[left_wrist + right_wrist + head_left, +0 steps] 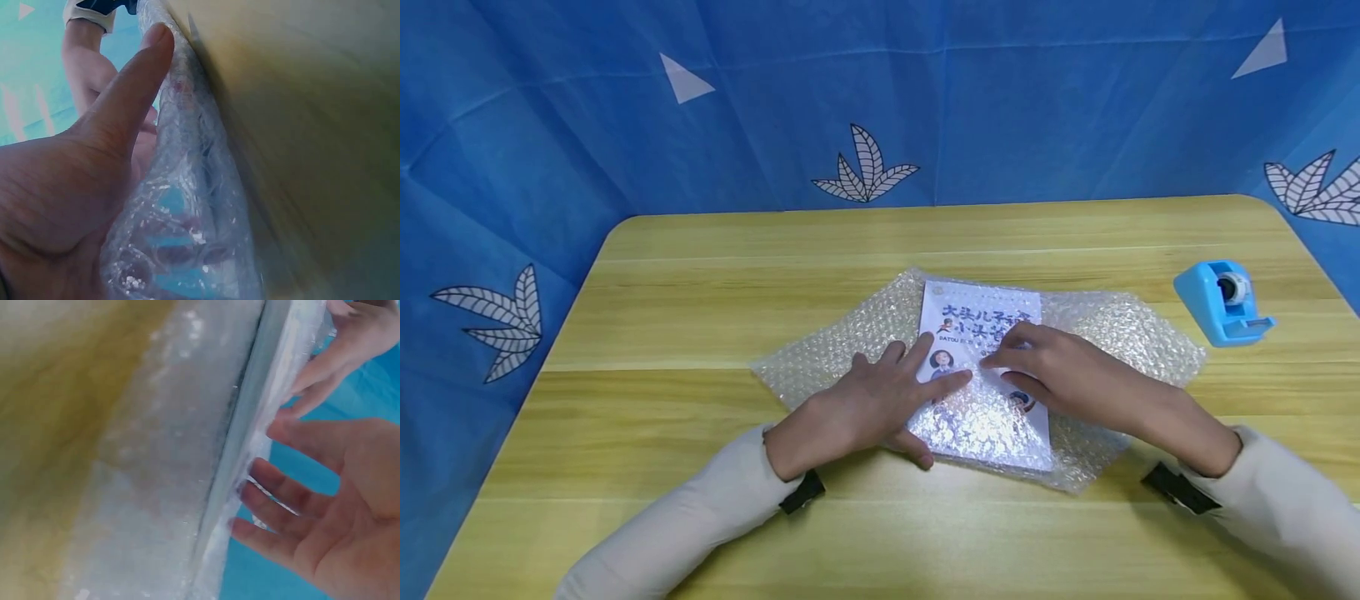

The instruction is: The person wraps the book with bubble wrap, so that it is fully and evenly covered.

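A book [981, 308] with a white cover and printed title lies on a sheet of bubble wrap [872, 325], and glossy plastic covers part of its front. The left hand [880, 396] presses on the book's left side with spread fingers, its thumb by the lower left edge. In the left wrist view that thumb [125, 94] lies along the wrapped edge. On the right half of the cover, the right hand [1067, 371] touches the plastic with bent fingertips. Its fingers [281, 487] stand apart against the wrap in the right wrist view.
The bubble wrap reaches out beyond both sides of the book on the wooden table [700, 308]. A blue tape dispenser [1213, 304] with a small roll stands at the right. Behind the table hangs a blue cloth [760, 100] with leaf prints.
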`<state>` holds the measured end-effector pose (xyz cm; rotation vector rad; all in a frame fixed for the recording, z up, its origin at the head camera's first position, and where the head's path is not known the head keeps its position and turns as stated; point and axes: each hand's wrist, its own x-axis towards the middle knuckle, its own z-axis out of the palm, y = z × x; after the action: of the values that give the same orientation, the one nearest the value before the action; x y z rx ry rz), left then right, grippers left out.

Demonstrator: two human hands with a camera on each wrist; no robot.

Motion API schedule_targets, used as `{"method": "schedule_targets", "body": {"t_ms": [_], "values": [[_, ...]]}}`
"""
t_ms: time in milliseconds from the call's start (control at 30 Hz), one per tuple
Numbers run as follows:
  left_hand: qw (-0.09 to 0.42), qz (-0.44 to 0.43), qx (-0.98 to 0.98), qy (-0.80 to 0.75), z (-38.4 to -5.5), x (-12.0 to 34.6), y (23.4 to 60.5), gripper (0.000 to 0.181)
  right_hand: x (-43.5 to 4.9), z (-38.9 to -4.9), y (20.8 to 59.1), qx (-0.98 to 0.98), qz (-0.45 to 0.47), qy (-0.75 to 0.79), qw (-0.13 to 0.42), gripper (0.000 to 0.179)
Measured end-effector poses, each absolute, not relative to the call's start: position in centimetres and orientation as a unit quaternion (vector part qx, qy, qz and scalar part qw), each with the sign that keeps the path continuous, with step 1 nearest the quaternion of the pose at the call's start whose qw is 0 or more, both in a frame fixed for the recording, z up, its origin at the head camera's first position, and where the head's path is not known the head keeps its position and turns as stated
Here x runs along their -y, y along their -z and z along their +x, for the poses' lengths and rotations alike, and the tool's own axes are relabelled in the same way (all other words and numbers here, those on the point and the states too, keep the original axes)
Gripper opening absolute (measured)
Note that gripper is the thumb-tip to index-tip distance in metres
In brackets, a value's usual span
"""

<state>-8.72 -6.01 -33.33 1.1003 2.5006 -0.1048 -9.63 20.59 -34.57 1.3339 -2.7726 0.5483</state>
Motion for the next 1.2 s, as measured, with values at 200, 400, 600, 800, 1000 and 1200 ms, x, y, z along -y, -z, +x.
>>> {"method": "schedule_targets", "body": {"t_ms": [200,400,600,800,1000,1200], "values": [[0.178,0.412,-0.892,0.047,-9.0,6.1,33.2,0.083,-20.9,-9.0,34.0,0.893,0.415,-0.169,-0.036,0.032],[0.143,0.421,-0.895,0.034,-9.5,6.1,33.4,0.052,-21.1,-8.8,34.1,0.889,0.426,-0.162,-0.046,0.036],[0.102,0.446,-0.889,-0.01,-10.2,6.0,34.0,0.053,-21.2,-8.8,34.2,0.887,0.432,-0.157,-0.043,0.039],[0.216,0.439,-0.87,-0.064,-11.7,5.6,33.8,0.074,-21.4,-8.9,34.2,0.886,0.436,-0.155,-0.039,0.04],[0.273,0.447,-0.85,-0.066,-12.7,5.7,33.6,0.067,-21.4,-8.9,34.3,0.884,0.438,-0.157,-0.031,0.039],[0.268,0.441,-0.853,-0.075,-12.7,5.7,33.7,0.063,-21.5,-8.9,34.3,0.885,0.437,-0.16,-0.03,0.04]]}}
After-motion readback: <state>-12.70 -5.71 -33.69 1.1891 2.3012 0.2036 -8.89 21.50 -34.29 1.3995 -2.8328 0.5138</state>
